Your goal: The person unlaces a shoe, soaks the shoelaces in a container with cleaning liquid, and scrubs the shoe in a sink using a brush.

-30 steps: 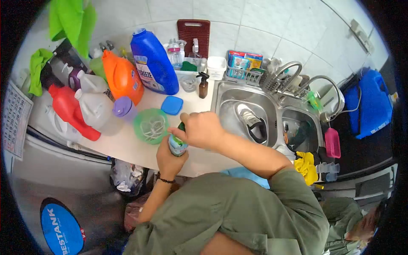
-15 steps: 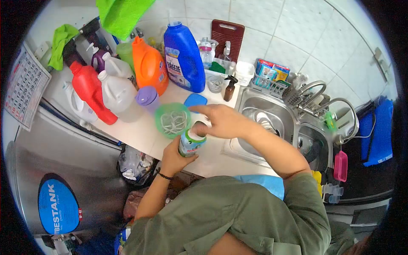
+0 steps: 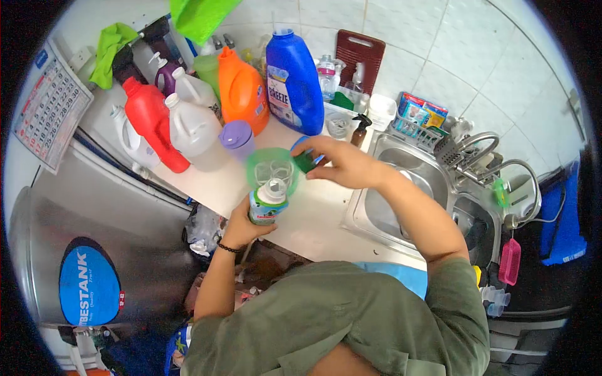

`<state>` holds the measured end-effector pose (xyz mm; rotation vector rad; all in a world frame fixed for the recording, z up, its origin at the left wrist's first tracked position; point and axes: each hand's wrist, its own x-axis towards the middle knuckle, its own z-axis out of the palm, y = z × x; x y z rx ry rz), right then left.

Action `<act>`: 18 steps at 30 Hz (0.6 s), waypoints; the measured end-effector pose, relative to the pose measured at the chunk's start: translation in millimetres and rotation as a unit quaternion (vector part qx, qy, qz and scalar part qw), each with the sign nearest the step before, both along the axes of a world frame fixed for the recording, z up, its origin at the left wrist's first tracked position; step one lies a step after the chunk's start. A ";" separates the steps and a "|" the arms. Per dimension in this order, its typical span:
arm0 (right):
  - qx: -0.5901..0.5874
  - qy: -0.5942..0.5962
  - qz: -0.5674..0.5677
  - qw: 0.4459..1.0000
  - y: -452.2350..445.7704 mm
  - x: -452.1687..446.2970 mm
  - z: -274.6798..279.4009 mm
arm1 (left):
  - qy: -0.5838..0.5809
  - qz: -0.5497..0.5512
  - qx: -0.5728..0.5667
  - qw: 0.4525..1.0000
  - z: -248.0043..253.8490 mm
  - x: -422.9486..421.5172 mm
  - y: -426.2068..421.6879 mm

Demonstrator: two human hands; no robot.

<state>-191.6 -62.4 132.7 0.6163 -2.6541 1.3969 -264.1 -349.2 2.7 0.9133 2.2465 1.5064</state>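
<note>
My left hand (image 3: 241, 224) is wrapped round a small bottle (image 3: 266, 207) with a green, white and blue label. The bottle stands nearly upright and its pale neck is uncovered at the top. Pinched in the fingers of my right hand (image 3: 348, 164) is a dark green cap (image 3: 305, 162), apart from the bottle and to its upper right. Just behind the bottle, a translucent green bowl (image 3: 253, 164) on the counter contains pale loops whose kind I cannot make out. A blue flat object (image 3: 301, 143) is partly hidden behind my right hand.
A purple-lidded cup (image 3: 237, 139), a white jug (image 3: 191, 135), a red jug (image 3: 150, 125), an orange jug (image 3: 241, 94) and a blue Breeze bottle (image 3: 293, 84) line the back of the counter (image 3: 313, 219). A steel sink (image 3: 370, 203) and brown spray bottle (image 3: 359, 133) are rightward.
The cap has come off the bottle and moved up and right with my right hand, exposing the neck. My left hand still holds the bottle. The camera view has shifted slightly.
</note>
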 end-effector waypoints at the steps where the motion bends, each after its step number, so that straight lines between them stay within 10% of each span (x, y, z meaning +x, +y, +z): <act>1: -0.012 -0.016 -0.019 1.000 2.9 -0.2 -2.6 | 0.019 0.005 0.004 1.000 4.4 -1.3 -2.7; 5: -0.148 -0.060 -0.101 0.982 8.5 3.5 -51.8 | 0.099 0.049 0.003 0.994 6.1 -15.7 -13.9; 11: 0.029 -0.003 -0.185 0.982 -0.1 24.6 -145.4 | 0.303 0.149 -0.049 0.940 -6.3 -46.8 -23.3; 15: 0.278 -0.005 -0.191 0.941 -16.6 35.0 -149.3 | 0.053 0.130 0.078 0.987 6.0 -35.7 -8.7; 18: 0.046 0.044 -0.189 0.980 -39.8 21.9 -109.6 | 0.016 0.080 0.130 0.988 -7.8 -21.7 14.7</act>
